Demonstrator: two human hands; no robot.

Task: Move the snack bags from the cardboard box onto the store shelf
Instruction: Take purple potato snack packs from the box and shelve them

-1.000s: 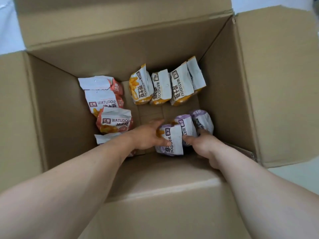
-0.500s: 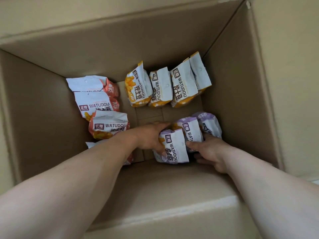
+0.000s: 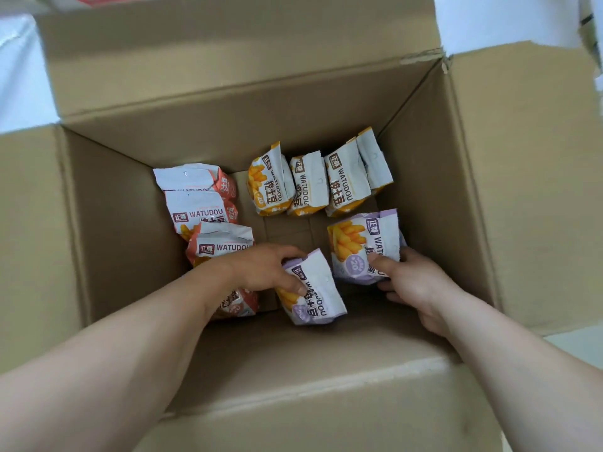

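Inside the cardboard box (image 3: 440, 177), our left hand (image 3: 264, 269) fingers grip one purple bag (image 3: 311, 288); our right hand (image 3: 409, 277) pinches another purple bag (image 3: 362, 246).

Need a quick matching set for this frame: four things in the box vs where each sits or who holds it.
Things:
1. near purple bag
2. far purple bag
3. yellow bags
4. orange bags

Places:
A. row along the far wall
B. held by right hand
C. stacked along the left wall
D. held by left hand

Pairs: 1-D, 2-B, 3-A, 4-C
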